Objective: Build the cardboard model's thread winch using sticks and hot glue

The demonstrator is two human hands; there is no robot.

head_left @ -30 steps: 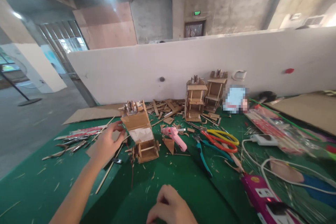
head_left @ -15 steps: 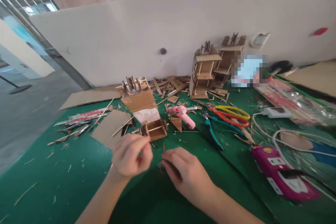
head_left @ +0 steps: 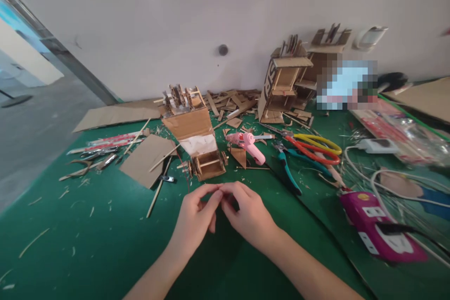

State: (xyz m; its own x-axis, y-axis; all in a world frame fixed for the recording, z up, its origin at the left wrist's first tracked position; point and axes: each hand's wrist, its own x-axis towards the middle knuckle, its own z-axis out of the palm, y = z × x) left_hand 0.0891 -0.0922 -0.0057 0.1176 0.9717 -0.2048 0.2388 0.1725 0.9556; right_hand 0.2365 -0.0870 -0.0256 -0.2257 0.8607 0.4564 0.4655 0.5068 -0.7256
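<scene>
My left hand (head_left: pixel 195 218) and my right hand (head_left: pixel 246 214) meet fingertip to fingertip low over the green mat (head_left: pixel 87 243), both pinched round something small and dark that I cannot make out. A thin red wire (head_left: pixel 183 168) runs from near them up to a cardboard model (head_left: pixel 194 136), which lies tilted just beyond my fingers. A pink glue gun (head_left: pixel 246 145) rests to the right of that model.
Teal pliers (head_left: pixel 288 172) and yellow and red scissors (head_left: pixel 312 147) lie right of the glue gun. A magenta power strip (head_left: pixel 376 229) with white cables sits at the right. Two cardboard towers (head_left: pixel 286 86) stand by the white wall amid scraps. Flat cardboard (head_left: pixel 147 165) and metal tools (head_left: pixel 91 161) lie left.
My left hand left the cardboard model and came down to the mat. My right hand moved up to meet it, and both now pinch together. The view tilted downward.
</scene>
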